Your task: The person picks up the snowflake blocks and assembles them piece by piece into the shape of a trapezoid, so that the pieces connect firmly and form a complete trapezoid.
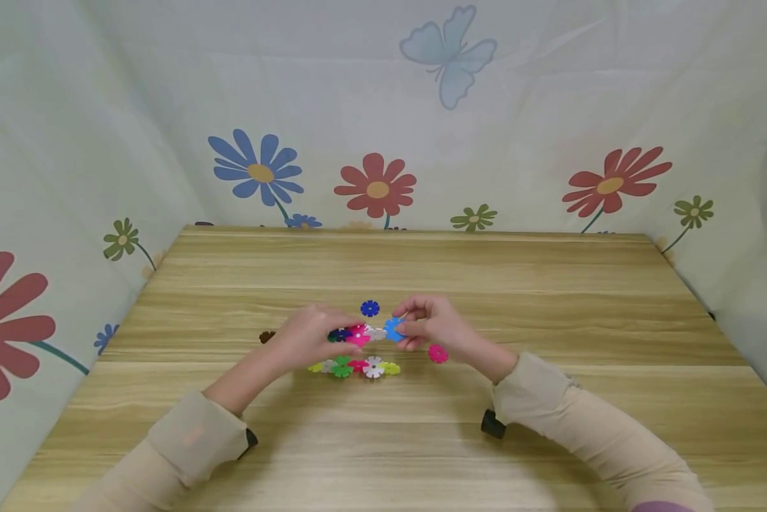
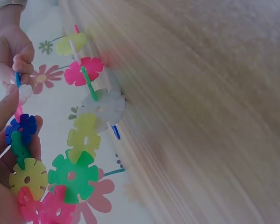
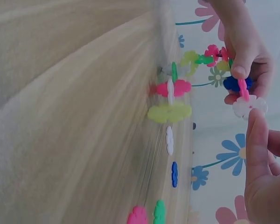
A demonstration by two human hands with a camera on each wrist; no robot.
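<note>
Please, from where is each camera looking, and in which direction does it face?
Head: worn on the head, facing forward and down at the wooden tabletop; the left grip, right grip and both sleeves show.
Left wrist: worn on that wrist, picture tilted, facing along the chain of flower pieces towards the right grip; the left grip is at lower left.
Right wrist: worn on that wrist, also tilted, facing towards the left grip; the right grip is at lower right.
Shared: both wrist views show the chain and the printed cloth.
</note>
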